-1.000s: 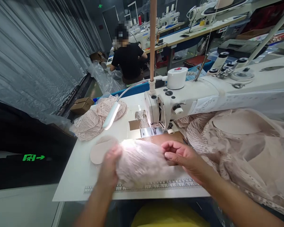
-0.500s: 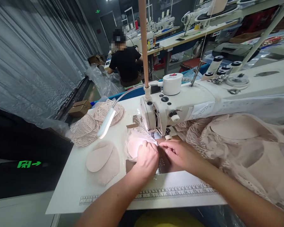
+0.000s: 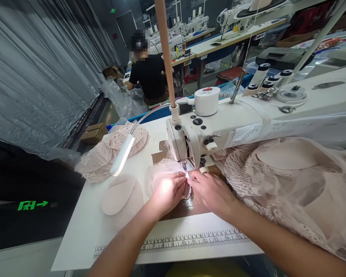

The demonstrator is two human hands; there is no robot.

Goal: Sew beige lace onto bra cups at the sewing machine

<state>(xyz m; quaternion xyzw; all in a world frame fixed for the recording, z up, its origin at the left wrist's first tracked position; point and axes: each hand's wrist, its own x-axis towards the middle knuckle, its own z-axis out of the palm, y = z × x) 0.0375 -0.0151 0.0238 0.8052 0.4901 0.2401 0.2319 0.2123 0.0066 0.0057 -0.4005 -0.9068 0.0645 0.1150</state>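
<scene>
My left hand (image 3: pixel 168 190) and my right hand (image 3: pixel 210 190) meet fingertip to fingertip just in front of the needle of a white sewing machine (image 3: pixel 219 123). Both pinch a pale pink lace piece (image 3: pixel 163 169) that lies under the presser foot, lit brightly by the machine's gooseneck lamp (image 3: pixel 121 154). The fingers of both hands are curled down onto the lace. A brown plate (image 3: pixel 184 207) lies under my hands.
Beige pads (image 3: pixel 118 194) lie on the white table (image 3: pixel 83 227) left of my hands, with a lace pile (image 3: pixel 103 154) behind. A heap of lace fabric (image 3: pixel 291 181) fills the right. A ruler strip (image 3: pixel 190 240) runs along the front. A person in black (image 3: pixel 148 75) sits beyond.
I brought the lace piece from in front of me down onto the table and forward under the presser foot; both hands moved up to the needle and closed in on it.
</scene>
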